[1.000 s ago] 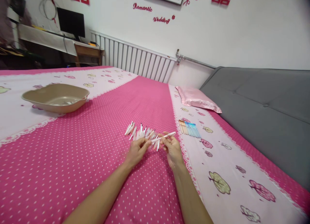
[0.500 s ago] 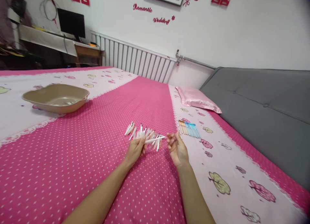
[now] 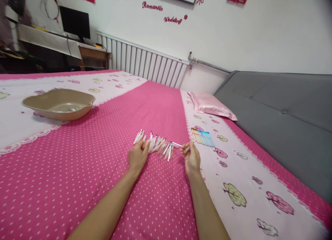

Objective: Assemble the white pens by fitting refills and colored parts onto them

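A loose pile of slim white and pale pink pens [image 3: 162, 146] lies on the pink dotted bedspread. My left hand [image 3: 138, 156] is at the pile's left end, its fingers bent and pressed together among the pens; what they grip, if anything, is hidden. To the right of the pile, my right hand [image 3: 192, 158] is closed around a white pen [image 3: 176, 144], whose dark-tipped end points left over the pile. Just beyond that hand, a neat row of pens [image 3: 203, 138] runs from brown and orange to blue.
A beige plastic basin [image 3: 59, 106] stands on the bed at the left. A pink satin pillow [image 3: 211, 106] rests by the grey padded headboard [image 3: 280, 112] at the right. Farther back are a white radiator [image 3: 142, 56] and a desk with a black monitor [image 3: 75, 21].
The white pen that my left hand held has passed into my right hand, which has closed on it. My left hand has shifted left to the end of the pile.
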Motion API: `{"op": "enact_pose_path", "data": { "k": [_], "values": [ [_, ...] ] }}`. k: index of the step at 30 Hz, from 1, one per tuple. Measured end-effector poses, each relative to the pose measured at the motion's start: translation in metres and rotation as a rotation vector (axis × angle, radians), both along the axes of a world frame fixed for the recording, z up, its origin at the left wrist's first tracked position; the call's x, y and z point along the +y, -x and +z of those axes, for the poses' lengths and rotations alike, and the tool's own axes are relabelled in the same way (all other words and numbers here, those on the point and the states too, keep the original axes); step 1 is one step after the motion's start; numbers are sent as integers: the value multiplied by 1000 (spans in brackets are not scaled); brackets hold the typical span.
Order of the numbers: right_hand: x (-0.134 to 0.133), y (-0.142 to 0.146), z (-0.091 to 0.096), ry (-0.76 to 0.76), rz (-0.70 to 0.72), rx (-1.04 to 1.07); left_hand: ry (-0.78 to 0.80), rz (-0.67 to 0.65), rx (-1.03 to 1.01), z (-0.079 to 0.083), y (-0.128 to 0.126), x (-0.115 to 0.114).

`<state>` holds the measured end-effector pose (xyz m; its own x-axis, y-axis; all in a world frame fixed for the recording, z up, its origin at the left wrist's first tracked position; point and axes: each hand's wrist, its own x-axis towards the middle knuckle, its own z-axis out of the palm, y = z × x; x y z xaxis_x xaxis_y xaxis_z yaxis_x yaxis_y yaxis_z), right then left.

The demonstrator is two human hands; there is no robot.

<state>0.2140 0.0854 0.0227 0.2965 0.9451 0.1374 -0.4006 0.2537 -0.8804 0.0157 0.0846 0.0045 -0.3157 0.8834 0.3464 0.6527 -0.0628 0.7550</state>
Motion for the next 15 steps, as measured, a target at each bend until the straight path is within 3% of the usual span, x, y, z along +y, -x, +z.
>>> {"op": "enact_pose_path", "data": {
  "k": [3,9,15],
  "values": [
    [5,12,-17,-41,71,-238,59,148,170,-1,-3,7],
    [7,16,-30,47,233,-503,38,76,392,-9,-10,14],
    [6,-1,-29,213,31,-661,33,-75,382,-13,-8,11]
  ]
}}
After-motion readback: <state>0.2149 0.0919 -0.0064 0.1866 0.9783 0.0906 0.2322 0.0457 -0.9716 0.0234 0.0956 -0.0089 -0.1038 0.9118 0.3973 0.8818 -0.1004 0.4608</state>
